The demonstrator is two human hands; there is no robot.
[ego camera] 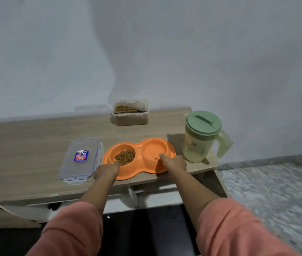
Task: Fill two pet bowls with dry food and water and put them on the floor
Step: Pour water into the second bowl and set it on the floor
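An orange double pet bowl [142, 168] sits near the front edge of the wooden table [26, 145]. Its left cup holds brown dry food [124, 157]; its right cup [154, 149] looks wet or filled with clear water, hard to tell. My left hand [106, 170] grips the dish's left front rim. My right hand [174, 161] grips the right front rim, thumb lying over the edge of the right cup. A green lidded jug [202, 137] stands just right of the dish.
An open clear container of dry food [130, 115] stands at the back by the wall. Its clear lid [81, 159] lies flat left of the dish. Speckled floor [276, 191] lies to the right, beyond the table's end. A dark area is below me.
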